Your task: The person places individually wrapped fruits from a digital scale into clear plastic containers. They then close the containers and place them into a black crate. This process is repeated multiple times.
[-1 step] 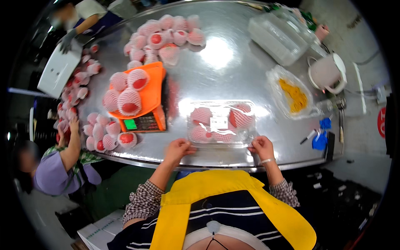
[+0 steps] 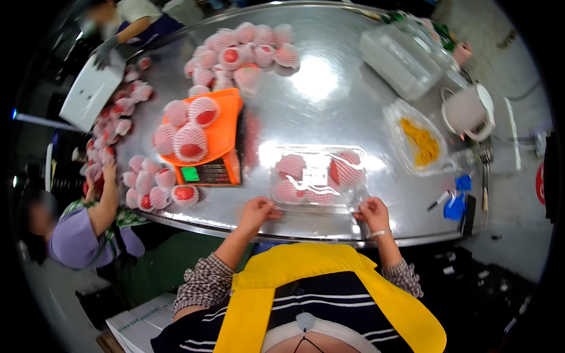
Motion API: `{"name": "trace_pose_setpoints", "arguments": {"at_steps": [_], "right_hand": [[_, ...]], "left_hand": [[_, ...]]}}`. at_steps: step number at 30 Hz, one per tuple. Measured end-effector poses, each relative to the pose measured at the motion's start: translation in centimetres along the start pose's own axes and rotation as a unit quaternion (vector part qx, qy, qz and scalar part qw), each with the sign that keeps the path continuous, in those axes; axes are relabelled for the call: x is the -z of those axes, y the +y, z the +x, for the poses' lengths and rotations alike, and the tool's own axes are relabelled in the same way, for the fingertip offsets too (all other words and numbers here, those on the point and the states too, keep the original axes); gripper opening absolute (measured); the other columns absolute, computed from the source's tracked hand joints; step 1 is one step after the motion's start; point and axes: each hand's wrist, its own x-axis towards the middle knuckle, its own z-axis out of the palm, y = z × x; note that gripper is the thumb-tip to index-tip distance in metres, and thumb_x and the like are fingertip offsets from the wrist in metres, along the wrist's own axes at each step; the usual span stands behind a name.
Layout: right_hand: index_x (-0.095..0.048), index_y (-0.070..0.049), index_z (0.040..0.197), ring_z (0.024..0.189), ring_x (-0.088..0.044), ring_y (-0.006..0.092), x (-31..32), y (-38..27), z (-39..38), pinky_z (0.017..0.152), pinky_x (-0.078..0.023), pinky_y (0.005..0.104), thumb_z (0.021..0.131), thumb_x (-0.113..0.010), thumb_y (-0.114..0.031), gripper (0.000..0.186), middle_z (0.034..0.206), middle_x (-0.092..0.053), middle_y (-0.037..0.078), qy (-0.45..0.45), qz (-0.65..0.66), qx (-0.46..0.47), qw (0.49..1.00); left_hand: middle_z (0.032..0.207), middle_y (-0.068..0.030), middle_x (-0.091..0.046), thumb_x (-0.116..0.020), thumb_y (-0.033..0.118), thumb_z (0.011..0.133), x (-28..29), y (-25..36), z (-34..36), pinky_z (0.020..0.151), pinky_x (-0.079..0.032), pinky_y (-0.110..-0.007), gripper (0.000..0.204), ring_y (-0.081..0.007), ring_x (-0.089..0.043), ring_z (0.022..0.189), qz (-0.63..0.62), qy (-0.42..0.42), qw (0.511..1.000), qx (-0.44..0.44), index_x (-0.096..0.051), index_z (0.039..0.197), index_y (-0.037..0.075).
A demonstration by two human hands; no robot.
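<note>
A clear plastic clamshell box lies on the steel table near its front edge. It holds several red fruits in pink foam nets and has a white label on the lid. My left hand pinches the box's near left corner. My right hand pinches its near right corner. Left of the box stands an orange weighing scale with three netted fruits on its pan.
More netted fruits are heaped at the far side and along the left edge. At the right are stacked clear boxes, a bag of yellow pieces and a white jug. A person in purple works at the left.
</note>
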Motion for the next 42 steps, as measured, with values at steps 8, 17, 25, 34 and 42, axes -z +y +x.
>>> {"name": "trace_pose_setpoints", "arguments": {"at_steps": [8,17,25,34,42], "right_hand": [[-0.048,-0.002,0.100,0.067,-0.065,0.0152,-0.2,4.5,1.1,0.059,-0.056,0.0285,0.091,-0.049,0.000,0.009,0.079,-0.057,0.007,0.045,-0.067,0.074,0.994],[-0.067,-0.008,0.095,0.082,-0.062,0.0326,3.1,-6.0,7.1,0.072,-0.051,0.0404,0.086,-0.060,-0.014,0.013,0.091,-0.063,0.012,0.166,-0.390,0.356,0.833],[-0.071,-0.013,0.088,0.086,-0.062,0.0293,11.5,-10.1,18.0,0.073,-0.051,0.0414,0.079,-0.066,-0.013,0.011,0.096,-0.063,0.010,0.299,-0.508,0.228,0.775],[-0.066,-0.004,0.084,0.084,-0.062,0.0313,13.0,-9.6,18.2,0.075,-0.049,0.0395,0.081,-0.065,-0.014,0.011,0.089,-0.064,0.014,0.334,-0.390,0.297,0.805],[-0.064,-0.001,0.083,0.071,-0.062,0.0283,13.0,-11.7,16.7,0.066,-0.050,0.0369,0.084,-0.064,-0.011,0.010,0.083,-0.065,0.014,0.422,-0.365,0.358,0.748]], "left_hand": [[0.067,-0.0097,-0.060,-0.056,0.006,0.091,-1.5,-1.2,-0.9,0.045,-0.048,-0.030,0.009,-0.0185,-0.057,0.053,0.025,0.064,0.996,-0.061,-0.052,0.084,0.002],[0.098,-0.0079,-0.064,-0.064,0.007,0.087,3.2,5.4,3.4,0.078,-0.050,-0.028,0.022,-0.0154,-0.061,0.091,0.240,0.129,0.944,-0.187,-0.057,0.107,0.000],[0.091,-0.0051,-0.061,-0.082,0.025,0.072,-4.3,11.8,13.5,0.074,-0.046,-0.027,0.040,-0.0146,-0.056,0.084,0.421,-0.167,0.890,-0.059,-0.061,0.097,0.001],[0.100,-0.0053,-0.060,-0.085,0.018,0.064,-5.9,12.7,10.2,0.081,-0.047,-0.029,0.069,-0.0160,-0.057,0.091,0.356,-0.270,0.893,0.049,-0.051,0.120,-0.003],[0.109,-0.0196,-0.065,-0.073,0.005,0.068,-7.0,11.9,11.6,0.094,-0.048,-0.038,0.082,-0.0268,-0.063,0.100,0.239,-0.459,0.845,0.130,-0.032,0.140,-0.002]]}}
